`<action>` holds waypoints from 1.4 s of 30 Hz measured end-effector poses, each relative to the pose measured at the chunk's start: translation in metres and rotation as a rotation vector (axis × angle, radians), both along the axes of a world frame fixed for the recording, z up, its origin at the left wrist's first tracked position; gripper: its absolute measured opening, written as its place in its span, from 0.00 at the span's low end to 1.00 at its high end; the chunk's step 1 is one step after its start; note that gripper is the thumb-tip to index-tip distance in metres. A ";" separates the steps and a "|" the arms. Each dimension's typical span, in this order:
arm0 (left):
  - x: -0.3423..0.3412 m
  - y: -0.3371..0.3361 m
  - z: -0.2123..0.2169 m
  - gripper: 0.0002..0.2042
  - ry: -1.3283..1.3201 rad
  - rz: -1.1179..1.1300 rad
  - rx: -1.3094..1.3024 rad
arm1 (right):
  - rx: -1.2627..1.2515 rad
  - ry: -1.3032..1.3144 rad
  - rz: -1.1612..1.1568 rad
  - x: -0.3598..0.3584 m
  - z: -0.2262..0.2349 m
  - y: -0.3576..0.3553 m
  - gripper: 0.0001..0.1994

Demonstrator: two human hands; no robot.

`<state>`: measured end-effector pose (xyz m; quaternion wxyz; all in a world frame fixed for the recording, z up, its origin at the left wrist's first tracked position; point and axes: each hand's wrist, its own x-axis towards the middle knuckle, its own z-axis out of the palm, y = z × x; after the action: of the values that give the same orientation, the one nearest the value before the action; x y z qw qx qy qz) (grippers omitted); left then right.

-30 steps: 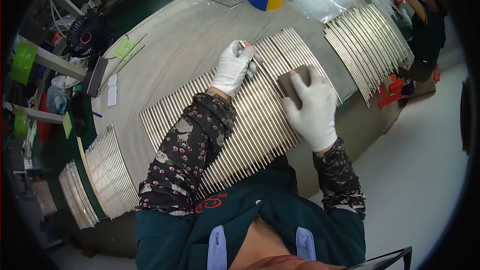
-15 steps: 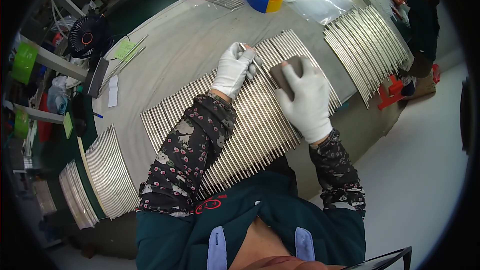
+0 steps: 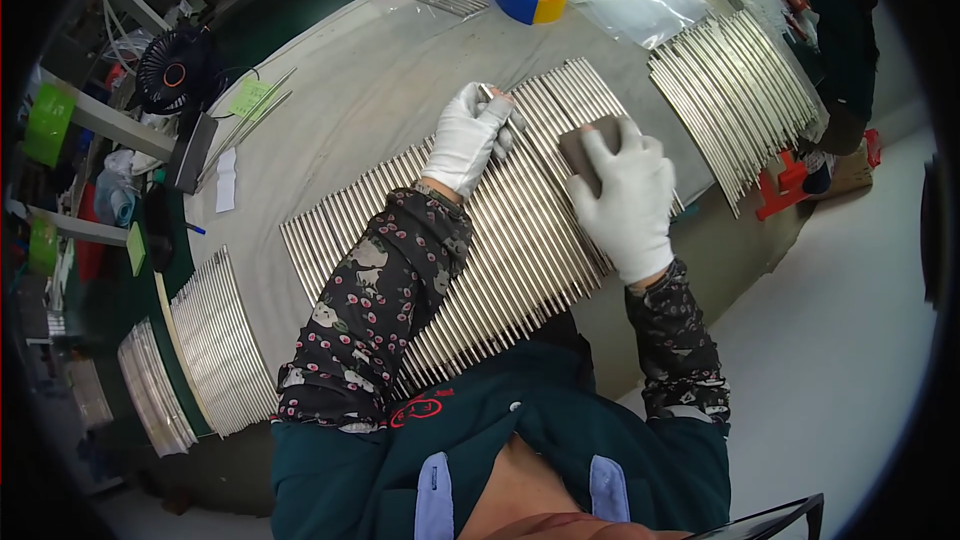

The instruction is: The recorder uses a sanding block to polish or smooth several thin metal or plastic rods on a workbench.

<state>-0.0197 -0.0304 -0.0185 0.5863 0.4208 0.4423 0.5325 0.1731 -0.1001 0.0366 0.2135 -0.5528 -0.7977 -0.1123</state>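
In the head view, the middle rods (image 3: 510, 250) lie along the counter's (image 3: 340, 105) near edge. The right hand (image 3: 630, 195) clamps a block (image 3: 577, 154) over them; the step looks like rubbing. The left hand (image 3: 468, 142) curls at their far ends, grip unclear. Next likely calls for even pressure.

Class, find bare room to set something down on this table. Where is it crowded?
Bare tabletop lies between the yellow-green note and left hand, and, narrower, between the middle rods and far-right rods. Crowded: the rods beneath the right hand and its block.
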 end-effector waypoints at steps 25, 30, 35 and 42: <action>0.011 0.024 -0.003 0.16 0.998 0.134 0.046 | 0.151 0.294 -0.009 0.084 -0.036 -0.028 0.31; 0.008 -0.005 0.014 0.29 1.437 0.069 0.464 | 0.098 0.326 -0.068 0.100 -0.037 -0.045 0.34; 0.029 -0.084 0.006 0.36 1.208 -0.603 0.838 | 0.032 0.341 -0.129 0.110 -0.041 -0.048 0.34; 0.032 -0.099 -0.014 0.35 1.177 -0.843 0.902 | -0.001 0.320 -0.129 0.105 -0.050 -0.039 0.35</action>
<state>0.0124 -0.1292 -0.0322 0.1864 0.9516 0.2272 0.0894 0.2785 -0.1388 -0.0138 0.3299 -0.6138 -0.7163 -0.0357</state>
